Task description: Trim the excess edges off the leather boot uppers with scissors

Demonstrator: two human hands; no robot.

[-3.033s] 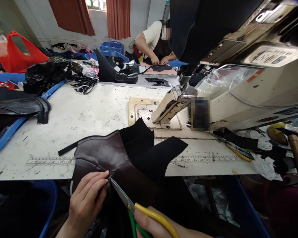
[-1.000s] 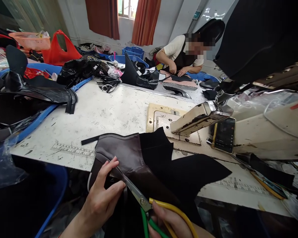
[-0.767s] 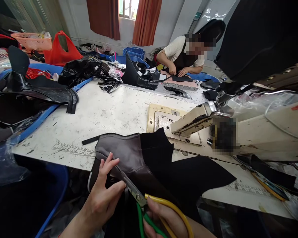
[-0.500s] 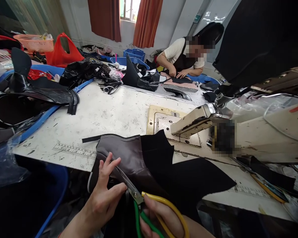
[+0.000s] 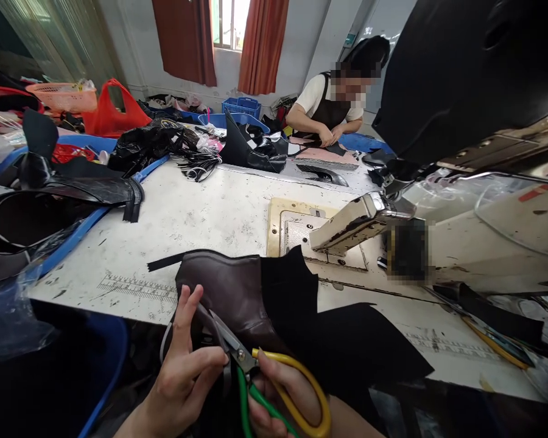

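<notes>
A dark brown leather boot upper [image 5: 228, 286] with black fabric panels [image 5: 342, 340] and a zip along its top edge lies over the table's front edge. My right hand [image 5: 283, 389] grips scissors [image 5: 237, 351] with one yellow and one green handle. Their blades point up and left at the leather's near edge and look parted. Thumb and forefinger of my left hand [image 5: 182, 365] are pinched together beside the scissors' pivot, seemingly on the leather's edge. Its other visible fingers reach up over the leather. The lower part of the upper is hidden behind my hands.
A sewing machine [image 5: 360, 222] stands at right on the white table [image 5: 201, 201]. Boot pieces [image 5: 77, 176] rest in a blue bin at left. Another blue bin [image 5: 105, 365] sits below. Across the table a person [image 5: 324, 109] handles material.
The view has shifted slightly. Both my hands and the scissors sit a little further left, and the blades look wider apart. The co-worker's hands have come closer together.
</notes>
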